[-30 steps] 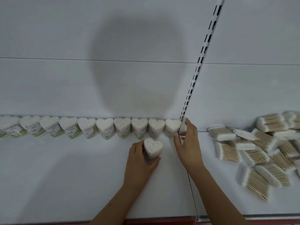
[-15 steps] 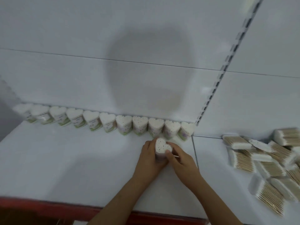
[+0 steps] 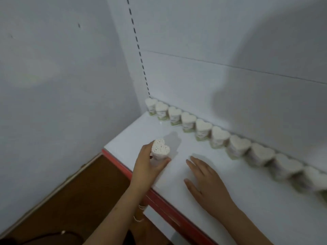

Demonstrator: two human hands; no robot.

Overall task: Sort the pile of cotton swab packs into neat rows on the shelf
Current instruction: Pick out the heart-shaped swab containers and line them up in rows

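Shop, white display shelf (image 3: 230, 191) (red-edged), slotted upright (image 3: 139, 55), identical packs (image 3: 203, 129) in a row.

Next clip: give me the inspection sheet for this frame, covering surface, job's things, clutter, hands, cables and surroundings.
Surface: white shelf with a red front edge.
Job's things: a row of heart-shaped packs stands along the back panel, blurred toward the right; one heart-shaped pack stands upright near the shelf's left front corner.
Clutter: nothing seen.
Hands: left hand grips the single pack; right hand rests flat on the shelf, fingers straight.
Cables: nothing seen.
Surroundings: white back panel with a slotted upright, white side wall, brown floor below.
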